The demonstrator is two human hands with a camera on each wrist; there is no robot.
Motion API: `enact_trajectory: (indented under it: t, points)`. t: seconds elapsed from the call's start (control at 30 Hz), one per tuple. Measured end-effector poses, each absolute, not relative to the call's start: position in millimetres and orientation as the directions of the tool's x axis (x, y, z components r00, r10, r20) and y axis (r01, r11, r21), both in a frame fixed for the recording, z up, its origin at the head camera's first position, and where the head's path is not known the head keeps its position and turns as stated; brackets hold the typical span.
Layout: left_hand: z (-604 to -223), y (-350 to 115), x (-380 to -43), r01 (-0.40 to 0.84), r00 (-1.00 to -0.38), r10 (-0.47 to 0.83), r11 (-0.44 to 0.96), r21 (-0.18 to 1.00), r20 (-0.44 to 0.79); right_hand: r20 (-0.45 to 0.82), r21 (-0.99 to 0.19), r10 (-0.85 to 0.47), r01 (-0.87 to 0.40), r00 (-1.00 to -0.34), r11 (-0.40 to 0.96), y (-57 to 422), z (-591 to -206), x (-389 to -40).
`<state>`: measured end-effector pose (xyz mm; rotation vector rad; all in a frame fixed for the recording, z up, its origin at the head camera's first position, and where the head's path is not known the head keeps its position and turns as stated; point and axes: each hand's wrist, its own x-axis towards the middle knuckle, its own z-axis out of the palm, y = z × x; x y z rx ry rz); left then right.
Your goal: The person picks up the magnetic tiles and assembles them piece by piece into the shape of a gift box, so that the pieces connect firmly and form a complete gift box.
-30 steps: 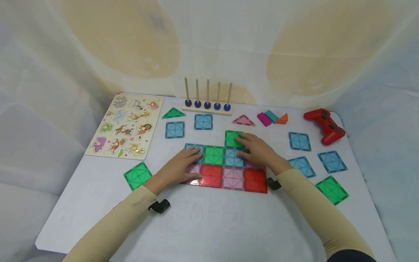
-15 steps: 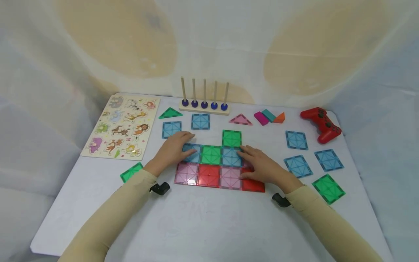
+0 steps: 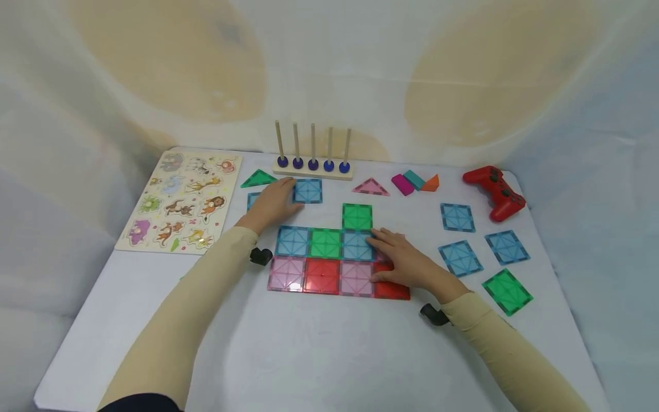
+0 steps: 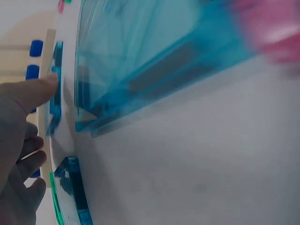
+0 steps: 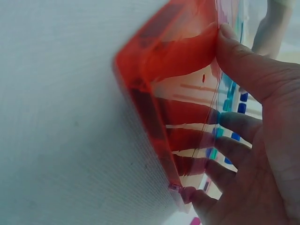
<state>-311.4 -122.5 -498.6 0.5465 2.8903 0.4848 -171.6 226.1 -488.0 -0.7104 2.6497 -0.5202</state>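
My left hand [image 3: 272,203] reaches over the far part of the table, its fingertips right at the left edge of a blue square tile [image 3: 308,191]. In the left wrist view its thumb overlaps that tile [image 4: 57,101], and the other fingers are loosely bent. Another blue tile [image 3: 252,199] is partly hidden behind this hand. My right hand [image 3: 407,262] rests with spread fingers on the right part of a joined block of see-through square tiles. That block has a green tile [image 3: 325,244], a pink tile [image 3: 287,274] and a red tile [image 5: 187,112] under the right palm.
Beyond lie a green triangle [image 3: 258,178], a pink triangle [image 3: 372,187] and a peg stand [image 3: 313,168] with blue beads. An animal puzzle board [image 3: 180,200] is at left. On the right are several loose blue tiles [image 3: 457,218], a green tile [image 3: 507,292] and a red game controller [image 3: 495,193].
My left hand has left the block's left end and moved away to the far blue tile. The right hand has slid slightly nearer and stays on the block. The head view has shifted a little.
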Motion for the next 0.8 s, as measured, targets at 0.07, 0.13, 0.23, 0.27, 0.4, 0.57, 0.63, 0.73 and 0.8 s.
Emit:
enact_trajectory:
  t: [0.07,0.13,0.23,0.27,0.4,0.57,0.63,0.73,0.8]
  points:
    - [-500.2,-122.3,-317.6,0.327,-0.917,0.384,0.880,0.345,-0.109,-0.232,-0.435,-0.533,-0.404,-0.814,0.805,225.5,-488.6,-171.7]
    - [-500.9,-122.4,-321.9,0.334,-0.911,0.395,0.876,0.349,-0.120,-0.229,-0.437,-0.535,-0.405,-0.813,0.803,225.0,-489.4,-172.0]
    - [-501.1,-121.7,-325.5,0.344,-0.905,0.408,0.869,0.356,-0.122,-0.228,-0.435,-0.536,-0.408,-0.813,0.803,224.9,-489.9,-172.2]
    - [-500.9,-121.5,-326.0,0.344,-0.905,0.408,0.869,0.357,-0.121,-0.227,-0.435,-0.537,-0.409,-0.812,0.802,225.0,-489.9,-172.3]
    - [-499.0,-120.5,-324.8,0.325,-0.914,0.390,0.871,0.370,-0.115,-0.227,-0.435,-0.537,-0.409,-0.812,0.802,225.9,-489.6,-172.6]
    - [-495.3,-119.6,-319.6,0.316,-0.921,0.378,0.870,0.379,-0.098,-0.231,-0.428,-0.533,-0.407,-0.814,0.807,227.7,-490.4,-173.1]
    - [-493.6,-119.2,-317.5,0.324,-0.920,0.382,0.865,0.384,-0.084,-0.231,-0.430,-0.533,-0.407,-0.814,0.806,228.0,-490.8,-173.2]
    - [-491.9,-117.1,-314.1,0.354,-0.910,0.410,0.849,0.392,-0.068,-0.232,-0.435,-0.535,-0.405,-0.812,0.804,228.2,-491.1,-173.4]
    - [-491.6,-114.4,-311.1,0.386,-0.892,0.447,0.832,0.399,-0.070,-0.235,-0.436,-0.534,-0.403,-0.813,0.805,228.3,-491.3,-173.5]
